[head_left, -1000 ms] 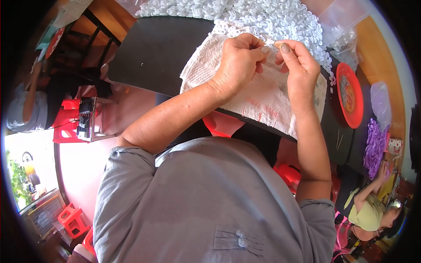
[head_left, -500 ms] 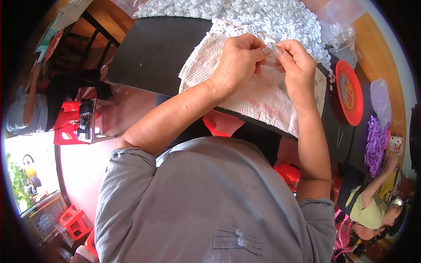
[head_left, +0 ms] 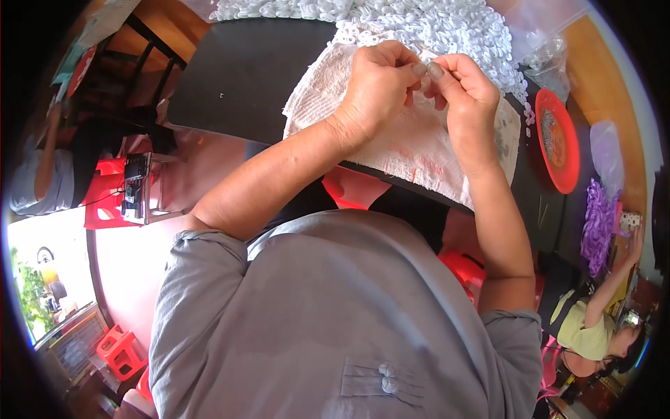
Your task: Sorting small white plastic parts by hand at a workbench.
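My left hand (head_left: 380,80) and my right hand (head_left: 469,94) meet fingertip to fingertip above a cream towel (head_left: 317,98). Thumb and forefinger are pinched on each hand. Between them is a small white plastic piece, almost wholly covered by the fingers, so its exact shape cannot be made out. Just beyond the hands spreads a large heap of small white looped plastic pieces (head_left: 460,31), reaching the towel's far edge. The towel lies on a dark table (head_left: 251,70), with red marks on its near part.
On the right stand a red oval dish (head_left: 567,150) with small metal parts, a bundle of purple straps (head_left: 597,227) and clear plastic bags (head_left: 548,63). A thin metal tool (head_left: 542,211) lies nearby. Another person (head_left: 583,335) sits at the lower right; red stools (head_left: 120,353) are at the left.
My hands have drawn closer together, the right moving slightly left, and the piece between the fingertips is now more hidden. At the right, the other person's arm has shifted up.
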`<state>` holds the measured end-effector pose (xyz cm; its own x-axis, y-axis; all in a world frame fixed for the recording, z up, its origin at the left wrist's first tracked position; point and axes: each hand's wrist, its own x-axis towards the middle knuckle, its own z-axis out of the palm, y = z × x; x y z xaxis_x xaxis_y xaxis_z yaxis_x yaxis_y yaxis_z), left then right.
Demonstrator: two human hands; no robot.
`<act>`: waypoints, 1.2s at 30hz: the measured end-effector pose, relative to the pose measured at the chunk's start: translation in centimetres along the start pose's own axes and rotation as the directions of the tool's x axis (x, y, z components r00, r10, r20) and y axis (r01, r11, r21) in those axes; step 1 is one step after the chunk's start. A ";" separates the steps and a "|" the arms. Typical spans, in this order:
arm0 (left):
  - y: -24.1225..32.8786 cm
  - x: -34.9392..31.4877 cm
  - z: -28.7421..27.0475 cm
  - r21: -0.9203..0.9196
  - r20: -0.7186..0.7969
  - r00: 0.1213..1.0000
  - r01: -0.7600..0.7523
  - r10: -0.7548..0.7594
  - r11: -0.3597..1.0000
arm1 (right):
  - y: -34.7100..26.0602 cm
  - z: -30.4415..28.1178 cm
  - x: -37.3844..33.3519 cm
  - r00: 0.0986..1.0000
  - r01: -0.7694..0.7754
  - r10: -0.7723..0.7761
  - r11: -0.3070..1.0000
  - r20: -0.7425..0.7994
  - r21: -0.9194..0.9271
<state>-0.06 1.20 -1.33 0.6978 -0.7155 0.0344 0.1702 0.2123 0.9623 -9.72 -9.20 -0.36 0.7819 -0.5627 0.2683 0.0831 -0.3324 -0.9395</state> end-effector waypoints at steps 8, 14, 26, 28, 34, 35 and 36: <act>0.9 1.6 -1.6 -0.342 -0.271 0.958 -0.007 -0.091 0.940 | 1.1 -1.7 1.9 0.976 0.158 -0.193 0.948 -0.102 -0.277; 1.1 1.5 -2.1 -0.326 -0.281 0.953 0.011 -0.108 0.945 | -0.2 0.0 1.7 0.966 0.258 -0.184 0.762 0.184 -0.593; 0.9 1.5 -2.0 -0.362 -0.249 0.963 0.004 -0.101 0.932 | -1.0 1.9 2.5 0.914 0.369 -0.069 0.557 0.401 -0.744; 1.1 1.5 -2.0 -0.346 -0.246 0.963 0.016 -0.107 0.938 | -0.8 1.7 2.4 0.900 0.412 -0.129 0.565 0.416 -0.715; 0.8 1.3 -1.9 -0.283 -0.205 0.975 0.020 -0.081 0.959 | -0.3 1.0 2.2 0.932 0.335 -0.140 0.685 0.334 -0.647; 0.7 1.3 -2.0 -0.259 -0.168 0.984 0.014 -0.060 0.966 | -0.4 0.6 2.4 0.934 0.331 -0.140 0.685 0.329 -0.649; 0.8 1.2 -1.9 -0.257 -0.164 0.985 0.016 -0.060 0.966 | -0.8 -0.1 2.7 0.977 0.104 -0.004 0.884 0.215 -0.456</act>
<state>2.25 1.74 -1.06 0.7907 -0.6084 -0.0679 0.3547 0.3649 0.8608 -7.73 -10.51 1.16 0.8961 -0.3853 0.2203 -0.1265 -0.6975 -0.7054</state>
